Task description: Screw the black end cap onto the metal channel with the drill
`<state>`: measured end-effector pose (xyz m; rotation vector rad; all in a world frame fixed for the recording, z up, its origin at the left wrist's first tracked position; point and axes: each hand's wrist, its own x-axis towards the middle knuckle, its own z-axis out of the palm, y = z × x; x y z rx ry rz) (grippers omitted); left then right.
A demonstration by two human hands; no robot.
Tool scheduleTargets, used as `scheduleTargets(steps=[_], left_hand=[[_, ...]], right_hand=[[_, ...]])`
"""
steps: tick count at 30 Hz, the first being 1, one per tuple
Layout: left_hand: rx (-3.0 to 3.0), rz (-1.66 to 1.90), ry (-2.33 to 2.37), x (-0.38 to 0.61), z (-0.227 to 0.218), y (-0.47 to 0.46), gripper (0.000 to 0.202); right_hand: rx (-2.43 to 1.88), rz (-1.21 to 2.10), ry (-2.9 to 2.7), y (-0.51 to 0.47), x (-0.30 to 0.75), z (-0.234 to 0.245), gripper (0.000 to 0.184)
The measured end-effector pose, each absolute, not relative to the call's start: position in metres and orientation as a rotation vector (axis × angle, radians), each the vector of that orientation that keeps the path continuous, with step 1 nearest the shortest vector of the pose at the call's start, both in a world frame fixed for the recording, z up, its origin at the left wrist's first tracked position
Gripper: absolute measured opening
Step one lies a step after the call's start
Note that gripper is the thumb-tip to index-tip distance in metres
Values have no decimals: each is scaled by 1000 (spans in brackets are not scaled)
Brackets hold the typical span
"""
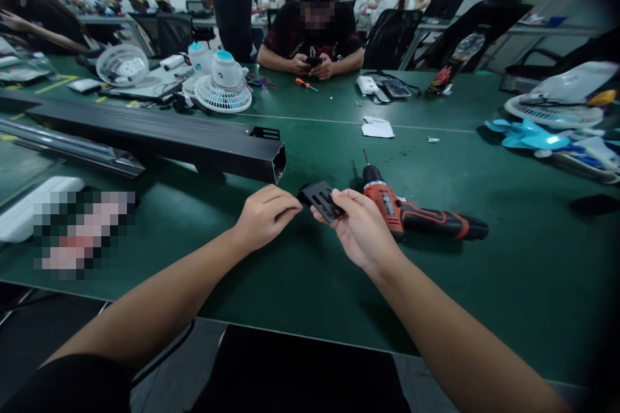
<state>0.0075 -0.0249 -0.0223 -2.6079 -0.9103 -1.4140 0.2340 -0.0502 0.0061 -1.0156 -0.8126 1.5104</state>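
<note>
My right hand (pixel 365 229) is closed around a black slotted metal bracket (pixel 320 199), thumb on top, held above the green table. Just left of it, my left hand (pixel 264 216) is closed with its fingertips pinched together close to the bracket's left end. Whatever those fingertips hold, if anything, is hidden or too small to make out. An orange and black cordless drill (pixel 387 206) lies right beside my right hand, its bit pointing away from me. Beyond my left hand rests the open end of a long black square metal tube (pixel 232 151).
A shiny metal rail (pixel 72 145) and a white case (pixel 39 206) lie at left. Fan parts (pixel 225 87) stand farther back, with blue blades (pixel 533 135) at right. Paper (pixel 378 127) and a screwdriver (pixel 306 84) lie ahead. A person (pixel 310 39) sits opposite, holding a phone.
</note>
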Motion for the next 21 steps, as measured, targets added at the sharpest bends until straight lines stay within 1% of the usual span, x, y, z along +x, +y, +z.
scheduleTargets(steps=[12,17,21], left_hand=[[-2474,-1458,-967,11,-24,-27,15],[-2378,-1444,-1075,14,-26,-29,13],[-2361,-1442,-1072,15,-24,-30,12]], right_hand=[[-1020,1465,-899,-57,230,11,65],[-1029,1471,-897,-60,227,12,65],[-1039,1462,-891,-59,228,13,66]])
